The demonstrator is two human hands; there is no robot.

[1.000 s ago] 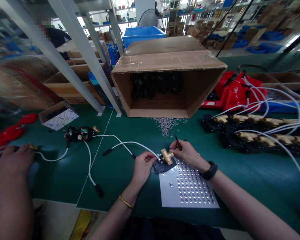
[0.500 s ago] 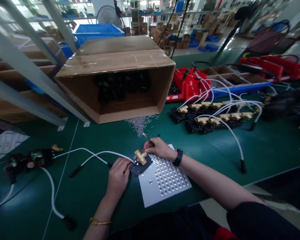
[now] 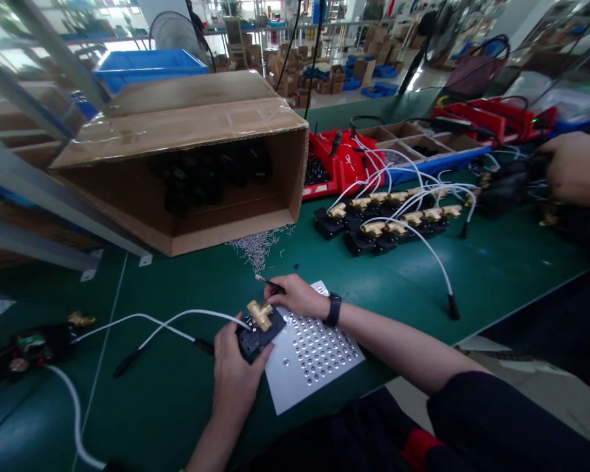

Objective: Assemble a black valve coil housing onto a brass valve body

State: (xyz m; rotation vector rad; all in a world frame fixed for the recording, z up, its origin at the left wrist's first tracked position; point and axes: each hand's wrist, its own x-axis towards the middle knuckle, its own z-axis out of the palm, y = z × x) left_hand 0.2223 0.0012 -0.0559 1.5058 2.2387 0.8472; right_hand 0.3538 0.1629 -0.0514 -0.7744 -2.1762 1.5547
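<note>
My left hand (image 3: 238, 370) is wrapped round a black housing (image 3: 255, 341), thumb along its near side and fingers at its left. On top of the housing sits a brass tee fitting (image 3: 260, 314), and a white cable (image 3: 211, 313) runs out of it to the left. My right hand (image 3: 299, 296) pinches a slim dark tool (image 3: 271, 284) whose pale tip points at a pile of small screws (image 3: 256, 249). Under the right wrist and beside the housing lies a white sheet (image 3: 288, 393) bearing rows of small round silver pieces (image 3: 319, 354).
A cardboard box (image 3: 177, 118) lies on its side with black parts inside. Several brass-fitted housings (image 3: 398, 223) with white cables stand at right, before a red bin (image 3: 347, 164). An opened black assembly (image 3: 34, 351) lies at left. A co-worker's hand (image 3: 577, 167) is at far right.
The view has swung right. My left hand has shifted from the housing's left edge to a grip around it, thumb on the near side. A co-worker's hand has come into view.
</note>
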